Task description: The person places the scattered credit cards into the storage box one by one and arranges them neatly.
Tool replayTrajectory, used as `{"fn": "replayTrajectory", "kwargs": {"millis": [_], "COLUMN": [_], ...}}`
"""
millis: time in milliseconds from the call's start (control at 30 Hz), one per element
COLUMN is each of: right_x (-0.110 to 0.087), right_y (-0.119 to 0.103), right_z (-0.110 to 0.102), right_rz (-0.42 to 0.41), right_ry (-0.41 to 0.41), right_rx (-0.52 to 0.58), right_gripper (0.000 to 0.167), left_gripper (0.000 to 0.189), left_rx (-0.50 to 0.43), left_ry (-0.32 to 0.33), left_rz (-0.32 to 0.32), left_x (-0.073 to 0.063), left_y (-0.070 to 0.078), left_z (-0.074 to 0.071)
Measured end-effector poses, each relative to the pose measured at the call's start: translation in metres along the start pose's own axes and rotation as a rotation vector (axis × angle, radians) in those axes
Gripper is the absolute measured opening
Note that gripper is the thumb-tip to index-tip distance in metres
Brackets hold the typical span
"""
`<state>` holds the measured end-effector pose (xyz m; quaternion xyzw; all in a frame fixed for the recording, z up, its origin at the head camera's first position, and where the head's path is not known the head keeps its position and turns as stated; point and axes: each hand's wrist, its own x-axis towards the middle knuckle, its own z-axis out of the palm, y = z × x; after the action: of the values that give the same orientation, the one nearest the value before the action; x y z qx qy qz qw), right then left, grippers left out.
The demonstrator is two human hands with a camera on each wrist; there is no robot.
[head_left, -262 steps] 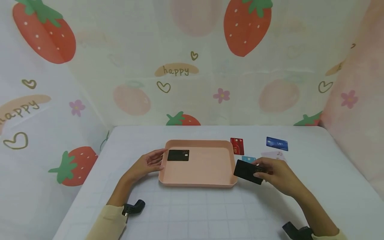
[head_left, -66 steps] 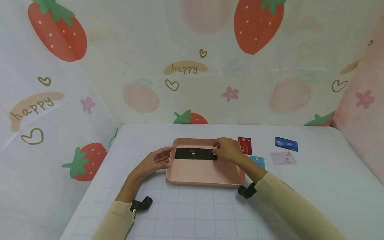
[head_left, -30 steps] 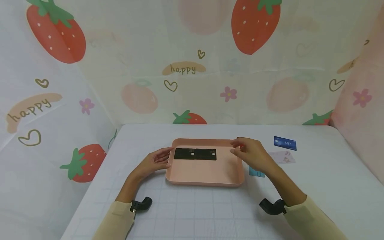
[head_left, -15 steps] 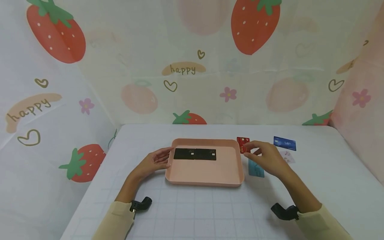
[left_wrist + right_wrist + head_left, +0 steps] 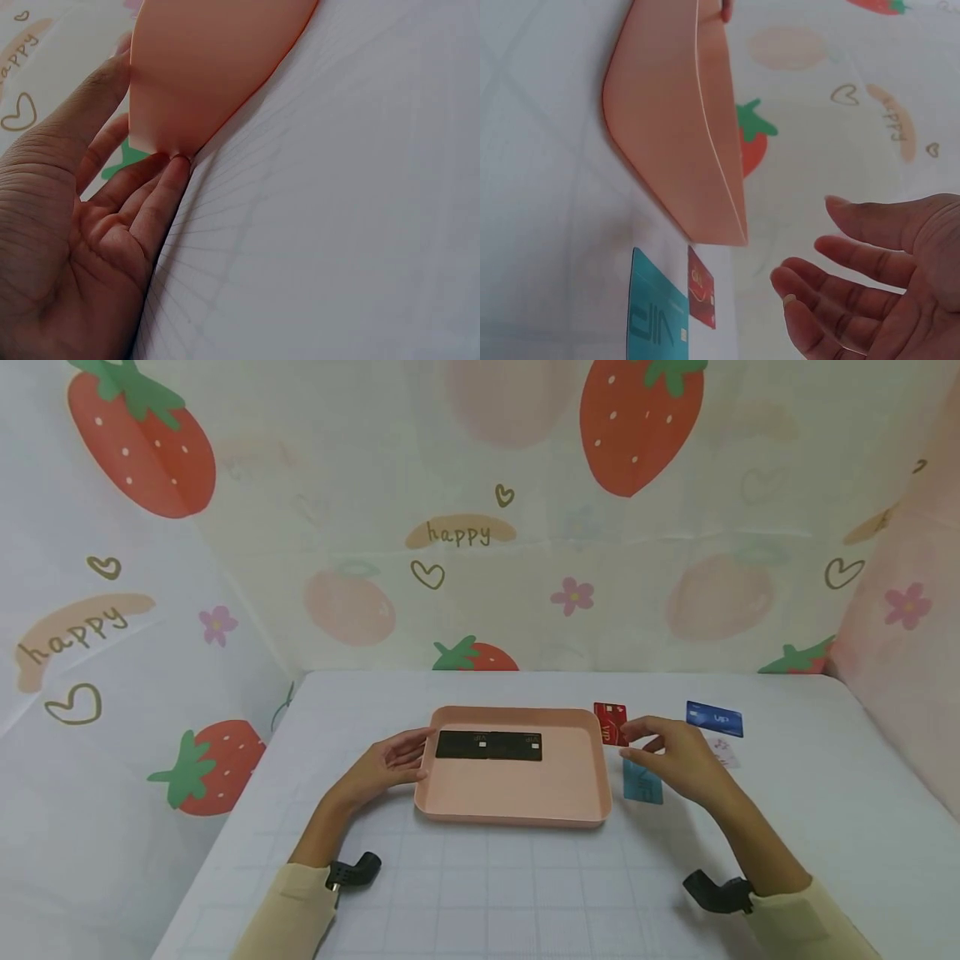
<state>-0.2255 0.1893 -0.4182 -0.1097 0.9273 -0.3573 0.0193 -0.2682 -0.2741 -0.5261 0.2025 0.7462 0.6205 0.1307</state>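
My left hand (image 5: 390,760) rests its fingertips and thumb against the left side of a peach tray (image 5: 517,793); the left wrist view shows those fingers (image 5: 161,199) at the tray's wall. Inside the tray two black VIP cards (image 5: 461,745) lie end to end along the back. My right hand (image 5: 675,760) hovers over the table to the right of the tray, thumb and fingers apart and holding nothing. Its fingertips come near a red VIP card (image 5: 609,718) and a teal VIP card (image 5: 642,783), both lying flat beside the tray.
Farther right lie a blue VIP card (image 5: 715,719) and a pale patterned card (image 5: 723,752), partly hidden by the right hand. A white gridded cloth (image 5: 495,893) covers the table. A strawberry-print curtain (image 5: 352,460) stands behind and at the sides.
The right hand has set its black card beside the other one in the tray and let go. It has then drawn back rightward over the loose cards. The left hand stays at the tray.
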Motion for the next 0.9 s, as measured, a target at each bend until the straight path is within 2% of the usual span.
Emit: {"fn": "replayTrajectory", "kwargs": {"millis": [633,900], "right_x": [0.006,0.009], "right_y": [0.02,0.028], "right_z": [0.0,0.001], "right_rz": [0.019,0.049], "right_ry": [0.007,-0.02], "right_rx": [0.004,0.012], "right_gripper": [0.04,0.043], "left_gripper": [0.072,0.072], "left_rx": [-0.024,-0.047], "left_ry": [-0.01,-0.015], "left_rz": [0.011,0.006], "left_x": [0.002,0.002], "left_y": [-0.001,-0.002], "left_z": [-0.002,-0.002]}}
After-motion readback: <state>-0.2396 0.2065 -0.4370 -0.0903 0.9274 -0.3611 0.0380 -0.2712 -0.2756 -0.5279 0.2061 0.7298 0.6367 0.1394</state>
